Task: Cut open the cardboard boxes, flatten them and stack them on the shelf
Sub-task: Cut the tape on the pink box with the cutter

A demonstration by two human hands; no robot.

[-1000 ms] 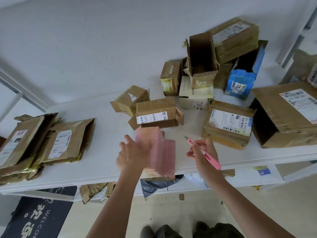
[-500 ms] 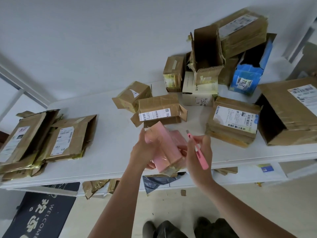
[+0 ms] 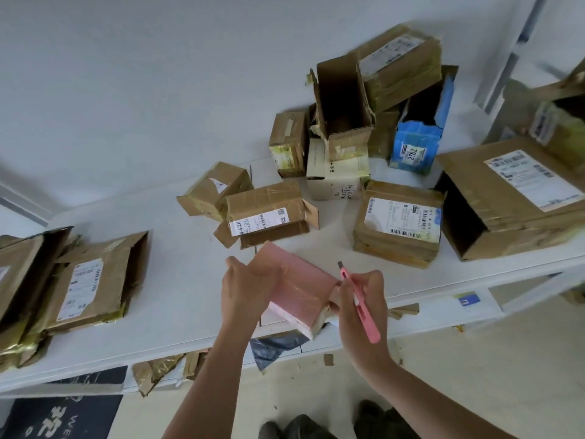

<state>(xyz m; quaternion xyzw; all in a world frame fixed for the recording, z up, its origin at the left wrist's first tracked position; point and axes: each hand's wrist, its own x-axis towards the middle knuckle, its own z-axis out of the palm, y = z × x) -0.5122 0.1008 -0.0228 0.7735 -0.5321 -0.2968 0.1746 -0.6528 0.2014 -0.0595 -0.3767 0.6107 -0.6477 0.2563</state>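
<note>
A small pink box (image 3: 300, 289) is held above the front edge of the white table (image 3: 177, 274). My left hand (image 3: 247, 289) grips its left side. My right hand (image 3: 364, 299) touches the box's right end and holds a pink utility knife (image 3: 359, 302), whose blade points up and away from the box. Clear tape shines across the box's top face. Flattened brown boxes (image 3: 72, 283) lie stacked at the table's left end.
Several taped brown boxes (image 3: 269, 213) crowd the middle and right of the table, with an open blue box (image 3: 418, 134) and a large open carton (image 3: 512, 198). Cardboard scraps (image 3: 158, 372) sit on a lower shelf. A dark mat (image 3: 63, 416) lies on the floor.
My left hand has turned the pink box so that its broad taped face is up. My right hand with the knife has come in against the box's right end.
</note>
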